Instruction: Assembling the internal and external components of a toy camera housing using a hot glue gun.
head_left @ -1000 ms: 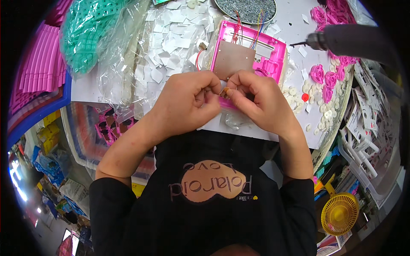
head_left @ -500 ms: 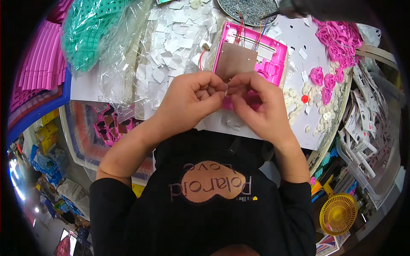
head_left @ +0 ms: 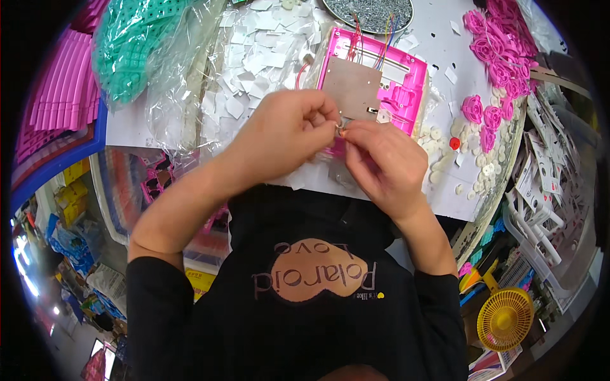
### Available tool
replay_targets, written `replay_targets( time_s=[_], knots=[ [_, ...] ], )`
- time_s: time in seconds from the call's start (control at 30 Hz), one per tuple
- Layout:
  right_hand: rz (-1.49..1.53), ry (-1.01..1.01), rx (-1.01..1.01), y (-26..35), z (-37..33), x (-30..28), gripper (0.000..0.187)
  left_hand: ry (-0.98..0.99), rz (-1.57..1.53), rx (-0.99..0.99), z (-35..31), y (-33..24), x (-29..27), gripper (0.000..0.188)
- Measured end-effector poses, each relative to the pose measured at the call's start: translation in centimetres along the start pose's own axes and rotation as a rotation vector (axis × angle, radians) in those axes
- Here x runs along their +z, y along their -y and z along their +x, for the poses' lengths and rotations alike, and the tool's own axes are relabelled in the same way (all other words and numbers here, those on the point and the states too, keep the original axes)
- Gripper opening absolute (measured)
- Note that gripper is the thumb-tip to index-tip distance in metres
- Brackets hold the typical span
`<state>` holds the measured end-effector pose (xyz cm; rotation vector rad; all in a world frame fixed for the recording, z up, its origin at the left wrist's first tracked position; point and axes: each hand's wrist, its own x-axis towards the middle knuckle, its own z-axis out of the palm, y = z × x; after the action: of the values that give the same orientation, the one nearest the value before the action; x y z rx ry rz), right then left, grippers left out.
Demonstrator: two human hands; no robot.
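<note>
An open pink plastic casing (head_left: 416, 89) lies on the white work surface, with a brown circuit board (head_left: 351, 86) inside it. Thin coloured wires (head_left: 386, 44) rise from its far end. My left hand (head_left: 286, 127) and my right hand (head_left: 391, 164) meet at the casing's near edge, fingertips pinched together. Between the fingertips shows a tiny metallic and orange bit, too small to name. The hands cover the near part of the casing. A small metal-and-black part (head_left: 373, 110) sits at the board's lower right corner.
A round dish of screws (head_left: 372, 14) stands at the far side. Paper bits (head_left: 270, 41) lie left, beside plastic bags and green parts (head_left: 130, 57). To the right are white discs (head_left: 438, 152), a red disc (head_left: 454, 143) and a heap of pink parts (head_left: 502, 57).
My left hand has tilted and shifted slightly, and my right hand has drawn a little nearer to me, showing more of the board. The dark tool at the upper right has gone from view.
</note>
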<state>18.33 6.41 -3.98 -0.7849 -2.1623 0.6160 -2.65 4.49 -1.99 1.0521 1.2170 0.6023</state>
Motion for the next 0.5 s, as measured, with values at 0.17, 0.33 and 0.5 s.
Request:
replay_targets(
  time_s=[0.17, 0.33, 0.5],
  knots=[
    [-0.139, 0.051, -0.136, -0.5, 0.4, -0.5, 0.021, 0.167, 0.083, -0.111, 2.5, -2.4, -2.1, 0.015],
    [-0.196, 0.095, -0.177, -0.9, 0.6, -0.1, 0.021, 0.14, 0.555, 0.237, 3.3, -2.6, -2.5, 0.017],
    [-0.311, 0.167, -0.211, -0.9, 0.7, 0.4, 0.02, 0.0, 0.794, 0.683, 3.0, -0.1, -2.0, 0.016]
  ],
)
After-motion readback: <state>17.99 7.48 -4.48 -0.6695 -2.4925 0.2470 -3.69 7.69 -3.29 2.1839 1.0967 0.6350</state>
